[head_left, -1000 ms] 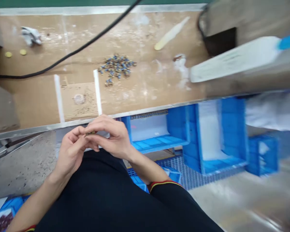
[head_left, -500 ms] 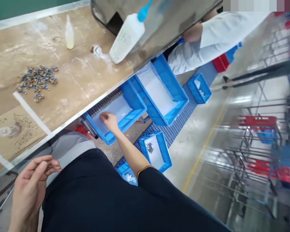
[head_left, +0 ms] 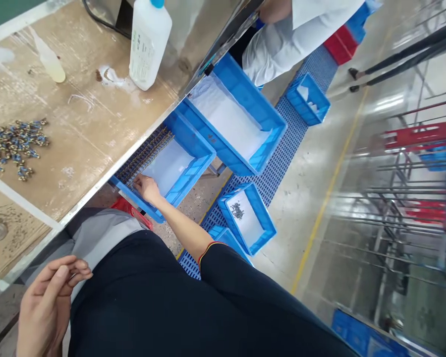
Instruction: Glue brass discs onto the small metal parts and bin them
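My right hand reaches down into a blue plastic bin below the table edge. Its fingers are pinched together at the near end of the rows of small brass-coloured parts, which line one side of the bin on a white sheet. Whatever lies between those fingertips is hidden. At the lower left, my left hand hovers by my lap, thumb and fingers curled together with nothing visible in them. A loose pile of small brass-and-blue parts lies on the brown tabletop.
A large white bottle and a small squeeze bottle stand on the table. Beside my bin is another blue bin; a smaller one holds dark bits. A person in white clothing sits beyond.
The view has shifted, so table things appear further left. My right hand has moved along the bin toward its near end, to the brass-coloured parts. My left hand has hardly moved.
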Motion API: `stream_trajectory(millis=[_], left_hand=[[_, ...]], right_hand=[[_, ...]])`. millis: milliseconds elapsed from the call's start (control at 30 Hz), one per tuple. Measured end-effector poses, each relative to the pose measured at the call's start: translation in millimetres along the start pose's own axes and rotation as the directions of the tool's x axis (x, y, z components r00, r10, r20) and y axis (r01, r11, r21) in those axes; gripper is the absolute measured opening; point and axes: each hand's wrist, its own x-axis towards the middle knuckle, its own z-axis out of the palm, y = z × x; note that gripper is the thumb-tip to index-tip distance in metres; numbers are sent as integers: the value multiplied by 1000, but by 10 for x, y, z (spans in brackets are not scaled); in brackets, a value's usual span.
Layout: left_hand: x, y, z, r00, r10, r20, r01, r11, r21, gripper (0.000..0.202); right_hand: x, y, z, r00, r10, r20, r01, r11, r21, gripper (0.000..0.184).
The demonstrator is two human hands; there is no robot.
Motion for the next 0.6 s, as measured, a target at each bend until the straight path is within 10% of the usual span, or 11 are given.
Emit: stream_trajectory(millis=[400, 600], left_hand=[[-50, -244, -129, 1000, -10, 27, 16, 979, -205, 45], [-76, -336, -268, 999, 2, -42, -13, 962, -271, 53]], right_hand=[[-206, -12, -8, 985, -116, -129, 128, 987, 92, 7], [-592, -628, -384, 862, -224, -454, 314, 940, 134, 38]])
